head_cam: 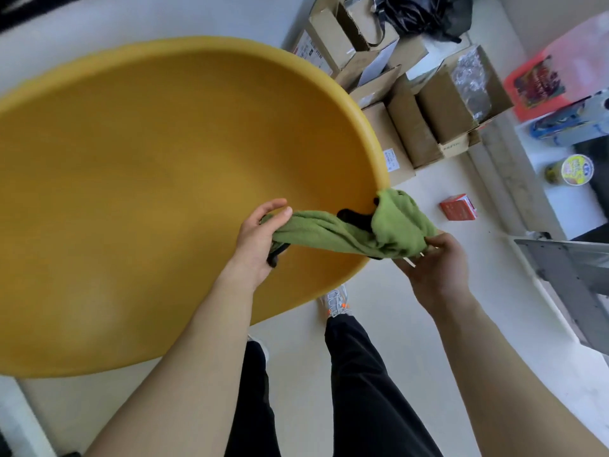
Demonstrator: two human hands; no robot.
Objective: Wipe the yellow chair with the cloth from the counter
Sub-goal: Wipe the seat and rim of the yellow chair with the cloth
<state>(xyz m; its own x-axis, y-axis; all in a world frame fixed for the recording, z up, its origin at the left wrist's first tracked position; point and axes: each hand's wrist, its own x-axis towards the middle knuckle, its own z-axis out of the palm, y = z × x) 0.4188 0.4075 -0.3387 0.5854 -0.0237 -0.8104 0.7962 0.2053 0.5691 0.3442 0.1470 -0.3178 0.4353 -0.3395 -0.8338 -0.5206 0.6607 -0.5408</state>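
Note:
A big yellow bowl-shaped chair [158, 179] fills the left and centre of the head view. A green cloth [356, 230] with a black edge stretches over the chair's near right rim. My left hand [258, 240] grips the cloth's left end over the seat. Just outside the rim, my right hand [435, 262] holds the cloth's bunched right end.
Several cardboard boxes [412, 127] stand on the floor behind the chair's right rim. A small red box [458, 207] lies on the floor. A white counter with a cup [575, 169] is at the right, and a grey metal piece [573, 278] lies below it. My legs and shoes are beneath.

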